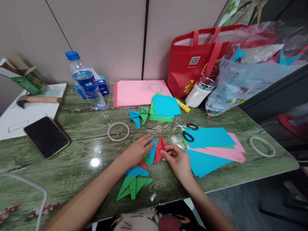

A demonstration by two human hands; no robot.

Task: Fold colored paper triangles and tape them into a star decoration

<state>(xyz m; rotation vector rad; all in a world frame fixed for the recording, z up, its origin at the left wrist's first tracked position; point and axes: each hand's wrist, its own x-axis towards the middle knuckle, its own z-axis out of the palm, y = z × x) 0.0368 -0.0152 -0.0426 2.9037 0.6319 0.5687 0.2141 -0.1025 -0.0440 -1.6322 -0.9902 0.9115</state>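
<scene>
My right hand (178,160) pinches a red folded paper piece (160,150) between thumb and fingers, just above the table. My left hand (137,149) lies with fingers stretched over a ring of folded paper pieces, partly hiding them. A blue folded piece (152,152) shows beside its fingertips, close to the red one. Nearer to me, another blue piece (138,171) and a green folded piece (134,186) stick out from the group. Farther back sit a small blue folded piece (135,119) and a small green one (144,115).
Scissors (188,130) rest on blue, green and pink paper strips (211,137) at right. Cut paper squares (166,106), a glue stick (183,105) and a white mug (199,94) stand behind. Left are tape rolls (108,131), a water bottle (88,83), a phone (47,137) and a hammer (42,99).
</scene>
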